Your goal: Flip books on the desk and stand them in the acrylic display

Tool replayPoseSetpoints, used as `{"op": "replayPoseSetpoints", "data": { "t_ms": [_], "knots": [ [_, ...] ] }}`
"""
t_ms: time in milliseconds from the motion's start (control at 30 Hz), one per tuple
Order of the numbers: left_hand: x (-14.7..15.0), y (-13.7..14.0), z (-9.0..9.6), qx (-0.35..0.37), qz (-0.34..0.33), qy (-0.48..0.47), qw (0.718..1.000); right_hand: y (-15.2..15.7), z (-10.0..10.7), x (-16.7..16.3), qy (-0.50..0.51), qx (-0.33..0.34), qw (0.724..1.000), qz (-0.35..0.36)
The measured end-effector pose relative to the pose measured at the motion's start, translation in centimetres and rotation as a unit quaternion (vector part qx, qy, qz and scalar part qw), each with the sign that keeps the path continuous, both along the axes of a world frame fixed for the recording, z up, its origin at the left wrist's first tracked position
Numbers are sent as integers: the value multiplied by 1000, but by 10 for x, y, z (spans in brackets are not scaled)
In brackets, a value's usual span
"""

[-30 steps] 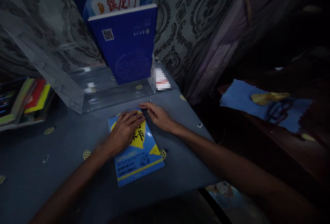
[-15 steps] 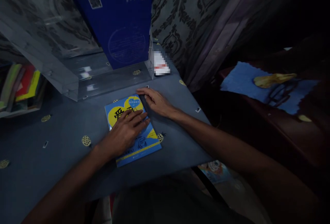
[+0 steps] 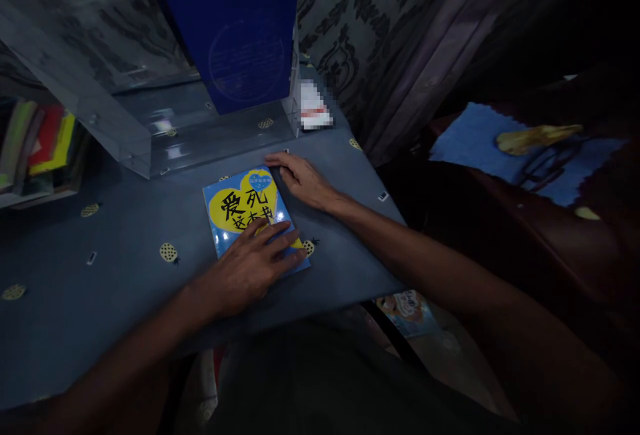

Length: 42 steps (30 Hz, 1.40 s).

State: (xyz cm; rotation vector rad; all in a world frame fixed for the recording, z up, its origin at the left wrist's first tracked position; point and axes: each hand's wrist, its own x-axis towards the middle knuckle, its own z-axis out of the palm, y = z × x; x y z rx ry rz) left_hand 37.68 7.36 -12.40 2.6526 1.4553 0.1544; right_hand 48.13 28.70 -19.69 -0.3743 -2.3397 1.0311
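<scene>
A blue book (image 3: 219, 223) with a yellow heart and black characters on its cover lies closed on the table. My left hand (image 3: 255, 261) is spread over the lower part of this cover, fingers stretched toward its right edge and hiding part of the print. Beside the book's top right corner, my right hand (image 3: 300, 178) rests on the tabletop with its fingers extended and nothing held. Its fingertips are close to the book's top corner; whether they touch it, I cannot tell.
A clear acrylic stand (image 3: 135, 151) holds a tall dark blue panel (image 3: 250, 41) behind the book. Several books (image 3: 47, 148) stand at the left. Right of the table, a blue cloth (image 3: 463, 138) bears a yellowish object (image 3: 535, 138). The table (image 3: 125, 288) has a pineapple-print cover.
My left hand has slid down the cover toward me and slightly right, uncovering more of the heart and its characters. My right hand stays by the top corner. The view has tilted slightly downward.
</scene>
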Motion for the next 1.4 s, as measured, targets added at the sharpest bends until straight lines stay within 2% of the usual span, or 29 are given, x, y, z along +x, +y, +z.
{"op": "replayPoseSetpoints", "data": {
  "t_ms": [133, 367, 500, 567, 633, 833, 900, 1000, 1133, 1200, 1300, 1333, 1400],
  "knots": [
    [8, -9, -5, 19, 16, -8, 1000, 0, 0, -1, -1, 9, 1000, -1],
    [19, -22, -25, 51, 55, 30, 997, -5, 5, 2, 4, 6, 1000, -7],
    [18, -20, -21, 50, 69, 12, 996, -5, 5, 2, -3, 3, 1000, -14],
    [6, -15, -16, 56, 80, -12, 995, -9, 6, 2, -12, 8, 1000, -19],
    [-16, -9, -14, 70, 118, -33, 990, -17, 10, 4, -26, 21, 999, -20],
    [-96, 3, -30, 107, 301, -68, 945, -71, 28, 38, -139, 66, 988, 5],
    [-108, 4, -37, 94, 316, -69, 941, -89, 30, 55, -165, 97, 980, 47],
    [-108, 4, -40, 92, 315, -63, 943, -104, 28, 76, -174, 130, 971, 98],
    [-103, 5, -24, 90, 343, 17, 935, -90, 20, 81, -163, 146, 968, 127],
    [-104, 1, -8, 55, 402, 92, 909, -72, 19, 75, -136, 168, 968, 125],
    [-106, -10, 15, -11, 491, 179, 853, -53, 24, 65, -106, 199, 970, 85],
    [-106, -13, 20, -20, 505, 193, 841, -52, 28, 63, -101, 205, 971, 71],
    [-102, -18, 24, -5, 506, 199, 839, -62, 36, 60, -85, 211, 972, 63]
  ]
}}
